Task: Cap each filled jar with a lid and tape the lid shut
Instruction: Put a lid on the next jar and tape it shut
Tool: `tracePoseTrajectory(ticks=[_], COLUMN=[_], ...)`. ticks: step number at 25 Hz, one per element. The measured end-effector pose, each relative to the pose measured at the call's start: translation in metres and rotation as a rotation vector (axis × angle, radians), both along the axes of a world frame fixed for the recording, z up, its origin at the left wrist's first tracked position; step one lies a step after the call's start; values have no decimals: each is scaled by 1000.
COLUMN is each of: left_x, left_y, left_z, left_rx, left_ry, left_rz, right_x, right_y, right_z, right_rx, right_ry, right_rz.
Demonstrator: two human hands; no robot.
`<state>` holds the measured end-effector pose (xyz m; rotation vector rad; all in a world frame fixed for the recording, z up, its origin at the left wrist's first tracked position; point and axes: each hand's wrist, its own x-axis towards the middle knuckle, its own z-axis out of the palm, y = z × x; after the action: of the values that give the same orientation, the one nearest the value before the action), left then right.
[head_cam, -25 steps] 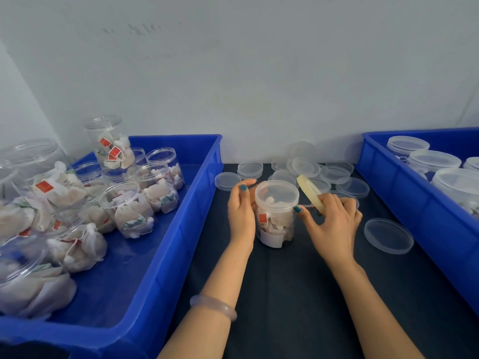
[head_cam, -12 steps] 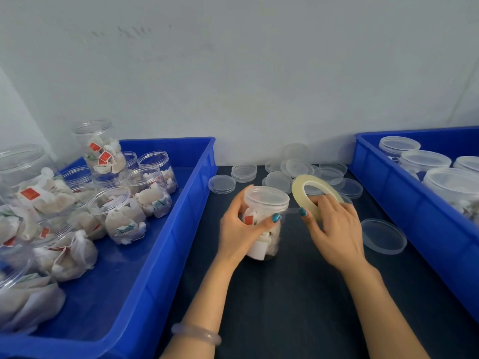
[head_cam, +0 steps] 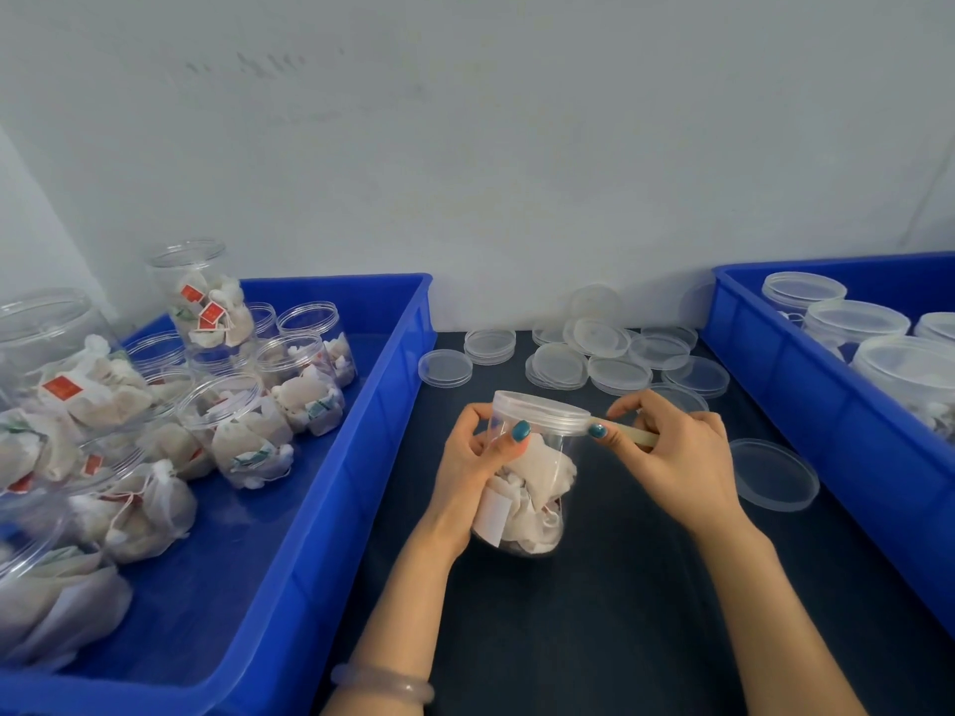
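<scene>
A clear jar (head_cam: pixel 532 483) filled with white sachets stands tilted on the dark table, its translucent lid (head_cam: pixel 540 411) on top. My left hand (head_cam: pixel 473 472) grips the jar's upper left side, thumb on the front under the lid. My right hand (head_cam: pixel 672 452) holds a yellowish tape roll (head_cam: pixel 638 435) right of the lid, edge-on and mostly hidden by the fingers. A strip of tape runs from the roll to the lid's rim, and my right thumb presses there.
A blue bin (head_cam: pixel 330 509) on the left holds several open filled jars (head_cam: pixel 243 431). A blue bin (head_cam: pixel 775 374) on the right holds lidded jars (head_cam: pixel 852 323). Loose lids (head_cam: pixel 610 359) lie behind the jar, one lid (head_cam: pixel 775 472) to the right.
The jar has tilted and come nearer. My left thumb slid along the front under the lid. The tape roll turned edge-on and dropped level with the lid's rim.
</scene>
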<state>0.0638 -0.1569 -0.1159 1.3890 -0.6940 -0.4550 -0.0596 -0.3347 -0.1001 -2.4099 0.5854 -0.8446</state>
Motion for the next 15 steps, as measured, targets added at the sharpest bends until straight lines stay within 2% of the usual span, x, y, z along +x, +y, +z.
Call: tracePoseTrajectory(ticks=[6,11,13,15], left_x=[-5,-7,-7,-8], left_y=[3,6,6,2], left_z=[4,0,-1,2], left_rx=[-23,-24,16,69], left_ry=[84,299,255,147], left_rz=[-88,-232,-239,-187], right_x=[0,-2,-4,-7], right_y=[0,-4,-5,-4], right_z=[5,6,7,8], right_rx=[140,283,411,512], right_ry=[51,170,206,165], right_rz=[149,331,458,561])
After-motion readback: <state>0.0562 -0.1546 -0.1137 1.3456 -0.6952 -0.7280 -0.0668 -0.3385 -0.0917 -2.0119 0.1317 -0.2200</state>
